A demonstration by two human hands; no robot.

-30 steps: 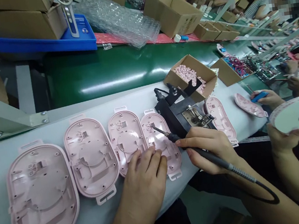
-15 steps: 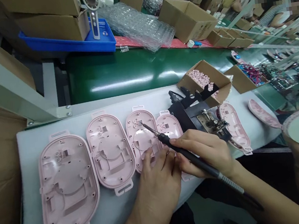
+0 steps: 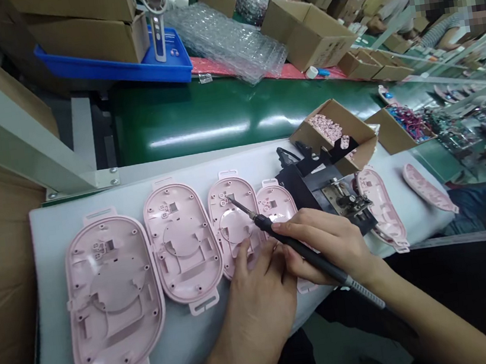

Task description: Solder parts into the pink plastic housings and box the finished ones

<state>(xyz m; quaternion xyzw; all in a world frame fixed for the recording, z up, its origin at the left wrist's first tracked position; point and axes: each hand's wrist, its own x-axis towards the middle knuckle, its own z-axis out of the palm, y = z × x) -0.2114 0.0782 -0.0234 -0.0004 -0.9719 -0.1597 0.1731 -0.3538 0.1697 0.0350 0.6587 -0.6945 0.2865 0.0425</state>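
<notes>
Four pink plastic shells lie in a row on the pale bench mat (image 3: 157, 348), insides facing up. In my right hand (image 3: 331, 242) is a black soldering iron (image 3: 311, 256). Its metal tip touches or nearly touches the small square opening near the top of the third shell (image 3: 236, 224). My left hand (image 3: 262, 293) rests on the lower part of that same shell, fingers apart, and partly covers it. The fourth shell (image 3: 276, 201) is mostly hidden behind my hands. The largest shell (image 3: 121, 341) and the second shell (image 3: 180, 214) sit to the left.
A black metal fixture (image 3: 315, 184) stands right of the shells, beside a carton of small pink parts (image 3: 354, 122). Two pink pieces lie farther right. Behind runs a green conveyor (image 3: 181, 118), with a blue tray (image 3: 112, 74) beyond. Another person's hands show at the right edge.
The co-worker's hand at the right no longer shows the round white-and-pink piece. The view has shifted slightly. My hands and the iron stay at the third shell.
</notes>
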